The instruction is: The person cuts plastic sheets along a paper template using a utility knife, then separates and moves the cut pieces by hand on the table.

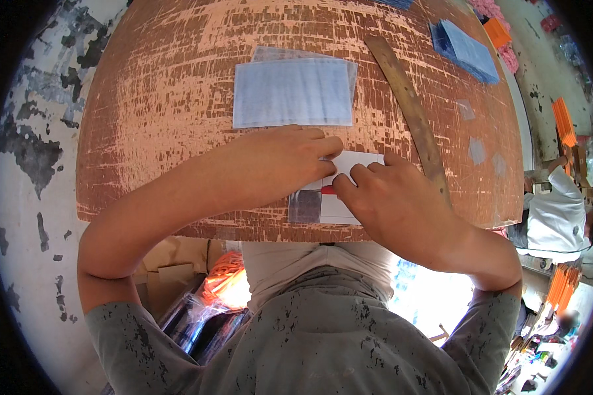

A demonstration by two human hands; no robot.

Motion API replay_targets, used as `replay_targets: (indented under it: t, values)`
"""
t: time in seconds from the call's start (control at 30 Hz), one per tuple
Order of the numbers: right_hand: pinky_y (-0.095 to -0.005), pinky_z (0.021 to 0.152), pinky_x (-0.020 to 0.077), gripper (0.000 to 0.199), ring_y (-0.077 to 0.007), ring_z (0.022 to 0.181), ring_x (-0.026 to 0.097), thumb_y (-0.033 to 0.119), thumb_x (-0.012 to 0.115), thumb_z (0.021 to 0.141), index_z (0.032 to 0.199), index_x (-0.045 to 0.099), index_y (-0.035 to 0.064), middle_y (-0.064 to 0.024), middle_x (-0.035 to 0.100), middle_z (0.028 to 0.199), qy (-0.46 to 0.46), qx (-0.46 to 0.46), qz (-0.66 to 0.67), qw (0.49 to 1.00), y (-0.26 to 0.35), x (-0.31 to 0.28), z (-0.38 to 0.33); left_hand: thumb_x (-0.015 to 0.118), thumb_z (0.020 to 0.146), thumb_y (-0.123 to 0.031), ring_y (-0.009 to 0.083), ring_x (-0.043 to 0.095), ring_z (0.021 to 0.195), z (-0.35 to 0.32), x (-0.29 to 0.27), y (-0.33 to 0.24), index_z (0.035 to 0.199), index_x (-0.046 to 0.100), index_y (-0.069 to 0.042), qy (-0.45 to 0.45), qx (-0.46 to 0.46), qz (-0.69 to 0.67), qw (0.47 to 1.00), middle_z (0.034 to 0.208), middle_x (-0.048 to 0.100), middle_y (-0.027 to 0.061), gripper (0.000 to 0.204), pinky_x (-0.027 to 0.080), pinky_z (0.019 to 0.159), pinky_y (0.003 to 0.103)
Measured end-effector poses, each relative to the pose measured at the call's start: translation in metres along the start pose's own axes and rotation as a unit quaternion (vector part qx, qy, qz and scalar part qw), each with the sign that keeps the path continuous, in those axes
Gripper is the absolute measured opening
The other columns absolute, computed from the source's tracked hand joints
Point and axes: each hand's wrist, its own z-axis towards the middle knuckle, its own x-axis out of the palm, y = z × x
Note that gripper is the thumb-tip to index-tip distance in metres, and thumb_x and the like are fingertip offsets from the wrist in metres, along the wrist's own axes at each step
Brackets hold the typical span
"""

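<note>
At the table's near edge, a white card (pixel 339 209) with a red strip lies under my hands. A small clear plastic sleeve (pixel 304 207) shows at its left end; how far the sleeve covers the card is hard to see. My left hand (pixel 296 157) reaches across from the left, its fingers curled in on the card's upper left part. From the right, my right hand (pixel 396 197) has bent fingers pinching the card's right side; its fingertips are partly hidden. Just beyond them lies a stack of clear bluish plastic sleeves (pixel 293 92), the lower ones askew.
A worn metal ruler (pixel 407 105) lies slanted to the right of the sleeves. Another bluish stack (pixel 464 49) sits at the far right, and small clear scraps (pixel 476 151) lie below it. The scratched brown table (pixel 165 99) ends close to my body. Another person (pixel 557 210) is off to the right.
</note>
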Motion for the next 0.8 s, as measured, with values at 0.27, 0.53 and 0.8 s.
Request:
replay_targets:
  t: [0.27,0.53,0.8]
  values:
    - [-0.0403,0.088,0.0568,0.013,-0.0222,0.089,0.079,0.013,0.069,0.101,0.108,0.075,0.0054,-0.0063,0.077,0.089,0.038,0.018,0.014,0.999,-0.001,-0.005,-0.002,0.064,0.102,-0.011,0.0320,0.063,0.140,-0.002,0.002,0.001,0.131,0.077,-0.004,-0.020,0.016,0.007,1.000,0.148,0.064,0.0101,0.032,0.055,0.118,0.043]
    - [-0.0397,0.093,0.0573,0.013,-0.0226,0.091,0.080,0.013,0.068,0.101,0.109,0.075,0.0052,-0.0061,0.077,0.090,0.069,0.021,0.029,0.997,-0.004,-0.014,-0.006,0.066,0.102,-0.012,0.0323,0.064,0.139,-0.002,0.006,0.004,0.134,0.075,-0.004,-0.033,0.023,0.000,0.999,0.147,0.065,0.0113,0.035,0.055,0.117,0.043]
    - [-0.0374,0.083,0.0533,0.011,-0.0213,0.088,0.079,0.013,0.069,0.102,0.107,0.075,0.0070,-0.0042,0.074,0.086,0.047,0.008,0.018,0.999,-0.006,-0.016,-0.011,0.067,0.102,-0.010,0.0324,0.065,0.137,-0.003,0.006,0.003,0.136,0.075,-0.005,-0.028,0.020,0.003,0.999,0.145,0.065,0.0112,0.036,0.057,0.115,0.044]
